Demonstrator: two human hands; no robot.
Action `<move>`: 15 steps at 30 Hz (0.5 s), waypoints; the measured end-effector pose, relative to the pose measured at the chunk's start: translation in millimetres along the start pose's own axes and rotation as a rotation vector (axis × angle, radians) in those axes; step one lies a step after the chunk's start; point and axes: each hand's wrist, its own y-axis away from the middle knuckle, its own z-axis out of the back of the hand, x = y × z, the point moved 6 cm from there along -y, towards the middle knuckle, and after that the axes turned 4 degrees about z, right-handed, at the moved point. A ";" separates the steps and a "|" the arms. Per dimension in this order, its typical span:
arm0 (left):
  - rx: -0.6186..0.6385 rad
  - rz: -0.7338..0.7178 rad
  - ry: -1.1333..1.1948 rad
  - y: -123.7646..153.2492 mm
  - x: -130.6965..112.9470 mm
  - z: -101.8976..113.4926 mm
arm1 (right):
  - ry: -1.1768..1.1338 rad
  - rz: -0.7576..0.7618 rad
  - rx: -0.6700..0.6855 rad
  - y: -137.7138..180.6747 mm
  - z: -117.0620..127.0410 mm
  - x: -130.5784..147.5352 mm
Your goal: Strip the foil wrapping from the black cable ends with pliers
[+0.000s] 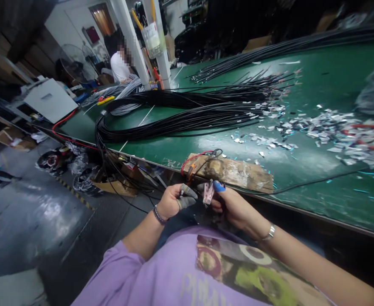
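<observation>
Over the table's near edge, my right hand [229,199] is closed on a small pink hand tool [208,192] with metal parts; its exact kind is unclear. A blue cover sits on that thumb. Just left of it, my left hand [177,200] has its thumb and finger, in grey finger covers, curled toward each other in a pinch. What lies between those fingertips is too small and dark to make out. Right behind both hands lies a worn wooden block [237,172] with red and black wires on it. A single black cable [307,183] runs along the edge toward my right hand.
Bundles of black cable [174,125] lie across the green table [187,148], some hanging over its left edge. Silvery scraps [333,129] are scattered at right. A post [131,42], a white box [51,100] and a seated person [119,66] are farther back.
</observation>
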 end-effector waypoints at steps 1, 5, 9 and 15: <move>0.006 0.016 0.007 -0.3 1.5 -0.8 | -0.026 -0.003 -0.001 0.1 -0.9 -0.5; 0.031 0.051 0.007 -0.8 2.8 -4.2 | -0.068 0.037 -0.032 0.5 -3.3 2.3; 0.045 0.060 0.010 -1.8 2.9 -8.5 | -0.088 0.056 -0.062 0.6 -5.2 4.2; 0.042 0.081 0.012 -2.9 4.8 -9.3 | -0.110 0.034 -0.057 0.8 -4.2 -2.4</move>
